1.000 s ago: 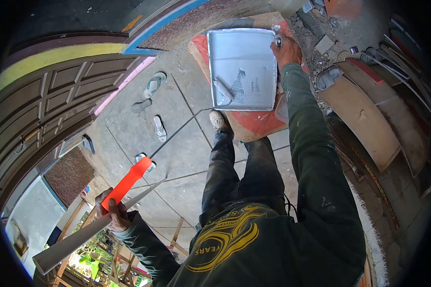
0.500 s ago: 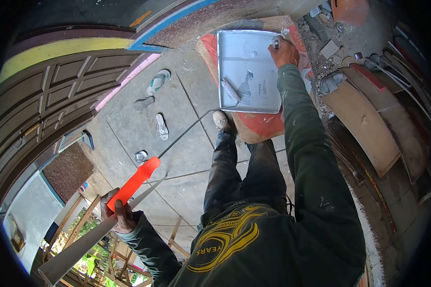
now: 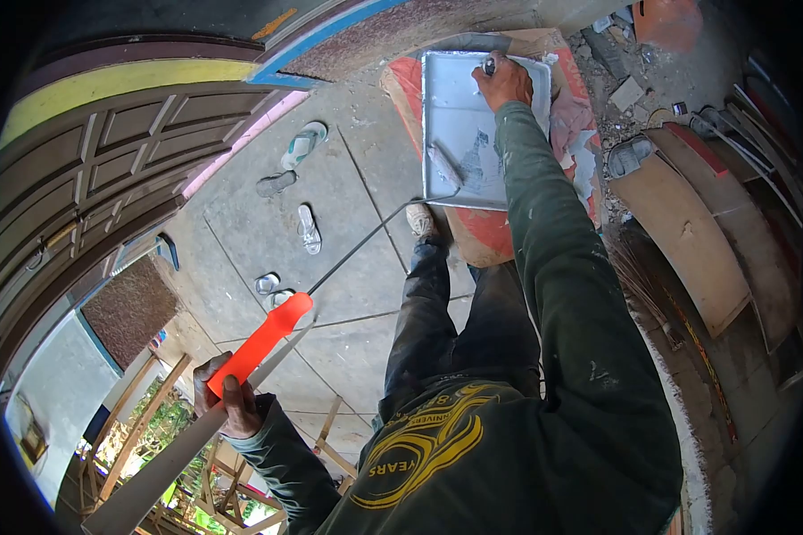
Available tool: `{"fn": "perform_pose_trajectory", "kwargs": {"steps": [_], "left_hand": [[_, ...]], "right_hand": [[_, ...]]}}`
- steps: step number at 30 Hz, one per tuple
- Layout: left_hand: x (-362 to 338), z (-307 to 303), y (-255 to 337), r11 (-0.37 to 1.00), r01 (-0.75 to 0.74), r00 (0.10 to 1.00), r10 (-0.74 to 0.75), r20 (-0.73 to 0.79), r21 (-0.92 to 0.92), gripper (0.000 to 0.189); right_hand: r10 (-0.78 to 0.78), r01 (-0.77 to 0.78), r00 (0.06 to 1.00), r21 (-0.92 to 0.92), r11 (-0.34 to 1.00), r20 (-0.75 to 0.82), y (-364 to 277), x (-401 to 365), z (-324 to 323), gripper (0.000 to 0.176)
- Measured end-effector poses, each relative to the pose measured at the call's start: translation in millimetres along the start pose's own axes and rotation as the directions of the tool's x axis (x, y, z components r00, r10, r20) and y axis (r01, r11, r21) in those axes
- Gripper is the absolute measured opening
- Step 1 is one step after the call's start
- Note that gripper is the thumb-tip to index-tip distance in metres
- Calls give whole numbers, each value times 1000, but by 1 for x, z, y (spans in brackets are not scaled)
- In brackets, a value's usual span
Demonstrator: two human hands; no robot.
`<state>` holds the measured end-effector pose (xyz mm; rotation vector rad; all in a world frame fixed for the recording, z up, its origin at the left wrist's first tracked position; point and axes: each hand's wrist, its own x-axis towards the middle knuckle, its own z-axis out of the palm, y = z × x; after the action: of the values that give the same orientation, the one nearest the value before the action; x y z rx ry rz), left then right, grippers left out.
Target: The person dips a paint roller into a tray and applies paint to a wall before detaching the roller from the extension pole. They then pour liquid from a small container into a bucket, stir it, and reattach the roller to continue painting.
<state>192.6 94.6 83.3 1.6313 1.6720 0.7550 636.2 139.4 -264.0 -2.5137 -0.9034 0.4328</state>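
Note:
My left hand (image 3: 229,399) is closed round the orange handle (image 3: 259,346) of a paint roller, with a long pale pole (image 3: 165,464) running beneath the handle. The roller's thin metal rod reaches up to its small roller head (image 3: 444,167), which lies in a white paint tray (image 3: 426,120). Grey-white paint (image 3: 477,160) coats the tray. Over the tray's upper part, my right hand (image 3: 506,82) is closed round a small dark-tipped object (image 3: 489,66), mostly hidden by the fingers.
The tray rests on a red and brown paper sack (image 3: 482,236). Several sandals and slippers (image 3: 308,229) lie on the concrete floor at left. Curved boards (image 3: 684,236) and rubble (image 3: 627,93) are on the right. A panelled wooden door (image 3: 125,134) stands at upper left.
My right hand has moved left across the top of the tray, away from its upper right corner. The view has shifted slightly. My left hand keeps hold of the roller handle.

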Motion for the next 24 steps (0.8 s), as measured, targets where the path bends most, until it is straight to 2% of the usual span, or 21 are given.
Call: {"fn": "perform_pose_trajectory", "kwargs": {"steps": [2, 5, 7, 11, 17, 20, 22, 24], "left_hand": [[1, 1, -1, 1000, -7, 1000, 7, -8, -5, 35], [2, 1, -2, 1000, -20, 1000, 20, -19, -4, 35], [2, -1, -4, 998, -54, 998, 55, 43, -14, 34], [4, -2, -4, 998, -64, 996, 66, 58, -22, 34], [7, 1, 0, 999, -42, 998, 43, 54, -14, 33], [9, -1, -1, 999, -34, 997, 35, 69, -23, 32], [9, -1, -1, 999, -31, 998, 32, 60, -18, 32], [9, -2, -3, 999, -28, 998, 30, 63, -35, 33]], "right_hand": [[-14, 14, 1000, 10, 1000, -23, -6, 1, 3, 39], [12, -13, 998, 21, 1000, 60, -20, 1, 3, 39], [-12, 12, 999, 17, 1000, 29, -25, 2, 8, 38], [-27, 27, 1000, 38, 999, 3, -34, 0, 15, 37], [-16, 10, 996, 68, 998, 87, -43, 2, 19, 36], [-49, 42, 997, 102, 994, 60, -41, 1, 22, 41], [-6, 4, 1000, 164, 986, 15, -38, 1, 23, 47], [11, -18, 999, 189, 982, 37, -34, 2, 19, 49]]}}
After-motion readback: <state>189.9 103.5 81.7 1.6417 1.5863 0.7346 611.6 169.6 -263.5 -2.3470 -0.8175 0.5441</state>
